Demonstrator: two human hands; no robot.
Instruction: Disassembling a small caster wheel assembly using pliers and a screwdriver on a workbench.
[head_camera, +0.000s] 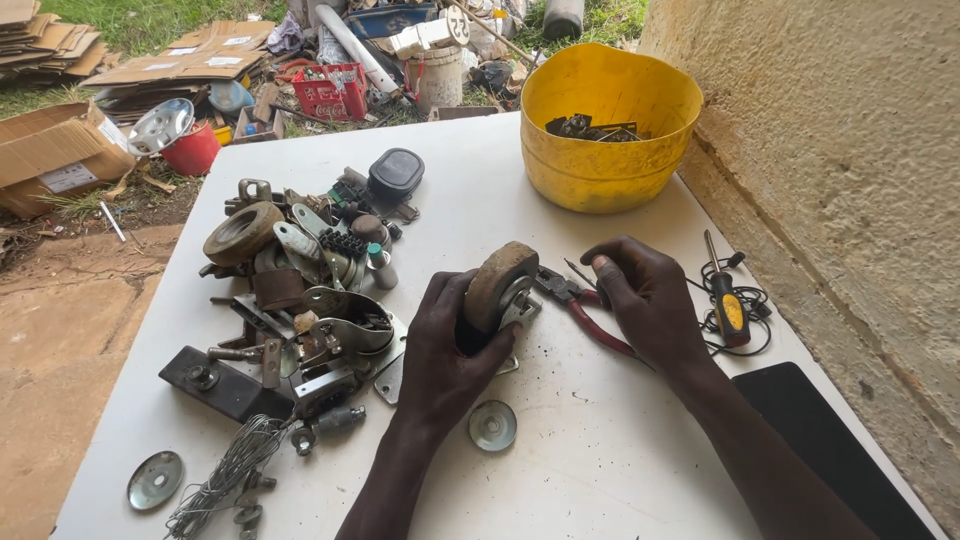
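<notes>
My left hand (447, 345) grips a worn caster wheel (497, 284) in its metal bracket, held upright on the white table (600, 450). My right hand (648, 298) rests over the red handles of a pair of pliers (585, 312) lying just right of the wheel, fingers curled on them. The plier jaws point towards the wheel bracket. A round metal washer disc (493, 425) lies on the table below my left hand.
A pile of metal parts, another wheel (241, 232) and wire (225, 475) covers the table's left side. A yellow bucket (607, 160) stands at the back right, a yellow-handled screwdriver (726, 300) with cable beside the rough wall (850, 180), and a black slab (830, 450) at the right edge.
</notes>
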